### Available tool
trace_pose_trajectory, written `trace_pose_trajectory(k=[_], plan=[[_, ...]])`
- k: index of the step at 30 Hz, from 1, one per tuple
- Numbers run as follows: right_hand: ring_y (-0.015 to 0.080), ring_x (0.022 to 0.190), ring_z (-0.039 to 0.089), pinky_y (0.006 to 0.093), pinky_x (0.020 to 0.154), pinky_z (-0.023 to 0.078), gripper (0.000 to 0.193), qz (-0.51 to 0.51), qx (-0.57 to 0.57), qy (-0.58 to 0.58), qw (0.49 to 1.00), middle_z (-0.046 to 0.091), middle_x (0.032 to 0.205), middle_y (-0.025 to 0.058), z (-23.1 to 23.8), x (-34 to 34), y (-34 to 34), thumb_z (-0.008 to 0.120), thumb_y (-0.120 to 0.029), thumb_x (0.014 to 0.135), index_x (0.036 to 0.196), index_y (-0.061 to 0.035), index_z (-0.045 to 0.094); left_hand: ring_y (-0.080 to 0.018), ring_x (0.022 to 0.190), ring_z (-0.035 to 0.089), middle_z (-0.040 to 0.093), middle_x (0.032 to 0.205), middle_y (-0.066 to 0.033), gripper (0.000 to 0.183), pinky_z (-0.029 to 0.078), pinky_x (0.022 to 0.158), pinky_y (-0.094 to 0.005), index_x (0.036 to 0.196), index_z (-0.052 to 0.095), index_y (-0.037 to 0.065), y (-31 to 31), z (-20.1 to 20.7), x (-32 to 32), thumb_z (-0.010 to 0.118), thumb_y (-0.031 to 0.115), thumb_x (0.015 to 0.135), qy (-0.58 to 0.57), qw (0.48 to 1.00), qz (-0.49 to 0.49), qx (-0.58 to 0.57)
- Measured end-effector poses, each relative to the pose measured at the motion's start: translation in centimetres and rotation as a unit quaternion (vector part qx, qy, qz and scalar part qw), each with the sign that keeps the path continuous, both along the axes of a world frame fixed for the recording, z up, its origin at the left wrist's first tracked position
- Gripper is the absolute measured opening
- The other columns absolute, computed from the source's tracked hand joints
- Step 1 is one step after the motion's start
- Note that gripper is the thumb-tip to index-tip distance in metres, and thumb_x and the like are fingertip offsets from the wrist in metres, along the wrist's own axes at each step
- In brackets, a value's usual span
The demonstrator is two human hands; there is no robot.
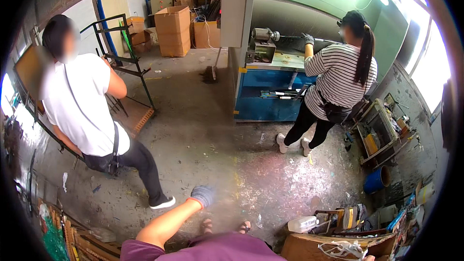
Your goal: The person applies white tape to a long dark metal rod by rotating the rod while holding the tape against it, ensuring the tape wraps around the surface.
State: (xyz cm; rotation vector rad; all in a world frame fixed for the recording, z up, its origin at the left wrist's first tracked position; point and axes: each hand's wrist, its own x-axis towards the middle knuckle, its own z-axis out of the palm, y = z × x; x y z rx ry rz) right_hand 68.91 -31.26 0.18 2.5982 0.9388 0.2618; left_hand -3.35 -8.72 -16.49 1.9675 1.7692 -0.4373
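My left hand [203, 195], in a grey knitted glove with an orange cuff, hangs in front of my body above the floor, touching nothing that I can see. Its fingers are blurred, so whether they are curled or spread does not show. A small bit of skin at the lower right edge may be my right hand [369, 258]; its fingers are mostly cut off. Next to it lies a tangle of white strips [344, 250] on a cardboard box [302, 247].
A person in white [84, 101] stands at left by a black metal rack [140, 72]. Another, in stripes [336, 72], works a rod at a blue-fronted machine [270, 104]. A plastic jug [303, 224], blue bin [377, 180] and small shelf [377, 133] stand right; cartons [173, 31] behind.
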Motion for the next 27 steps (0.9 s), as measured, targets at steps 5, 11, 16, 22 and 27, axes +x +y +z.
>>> trace_pose_trajectory(k=[5, 11, 16, 22, 27], plan=[[0.0286, 0.084, 0.062, 0.0428, 0.068, 0.051, 0.029, 0.043, 0.151, -0.139, 0.978, 0.062, 0.093, 0.0123, -0.8, -1.8, 1.1, 0.056, -0.034, 0.082, 0.102, -0.014, 0.059, -0.0337, 0.104, 0.058, 0.059, 0.115, -0.0171, 0.044, 0.047, 0.087, -0.0421, 0.111, 0.062, 0.008, -6.3, -8.3, -4.3, 0.054, 0.038, 0.08, -0.037, 0.987, 0.106, -0.118], [0.033, 0.078, 0.053, 0.0417, 0.072, 0.042, 0.007, 0.24, 0.377, 0.032, 0.894, 0.056, 0.078, 0.0159, -11.5, -5.4, 5.0, 0.052, -0.001, 0.075, 0.079, -0.0024, 0.058, -0.0217, 0.085, 0.061, 0.066, 0.095, -0.0118, 0.046, 0.047, 0.076, -0.0356, 0.105, 0.064, 0.003, -20.3, -23.8, -9.0, 0.07, 0.035, 0.074, -0.178, 0.913, 0.275, -0.245], [0.0295, 0.069, 0.059, 0.0389, 0.064, 0.048, 0.021, 0.231, 0.162, 0.317, 0.906, 0.062, 0.074, 0.0132, -24.0, -13.2, 3.2, 0.07, -0.014, 0.064, 0.081, -0.0037, 0.064, -0.0298, 0.093, 0.061, 0.064, 0.101, -0.017, 0.045, 0.047, 0.081, -0.0374, 0.103, 0.066, 0.006, -23.5, -24.3, -9.3, 0.057, 0.042, 0.077, -0.183, 0.911, 0.269, -0.255], [0.0252, 0.082, 0.062, 0.0351, 0.072, 0.049, 0.033, 0.111, 0.016, 0.609, 0.785, 0.067, 0.088, 0.0142, -33.8, -21.6, -0.9, 0.06, -0.027, 0.079, 0.093, 0.0022, 0.065, -0.0271, 0.091, 0.061, 0.065, 0.101, -0.0152, 0.042, 0.047, 0.08, -0.0352, 0.105, 0.064, 0.004, -23.6, -27.1, -9.9, 0.062, 0.035, 0.077, -0.169, 0.955, 0.145, -0.198], [0.0184, 0.068, 0.062, 0.0324, 0.059, 0.049, 0.026, 0.016, 0.035, 0.639, 0.768, 0.066, 0.076, 0.0102, -35.6, -23.1, -2.2, 0.061, -0.021, 0.08, 0.095, 0.0, 0.066, -0.027, 0.095, 0.062, 0.065, 0.105, -0.0164, 0.048, 0.046, 0.085, -0.0357, 0.107, 0.063, 0.002, -19.6, -22.5, -8.2, 0.061, 0.039, 0.077, -0.262, 0.847, 0.398, -0.236]])
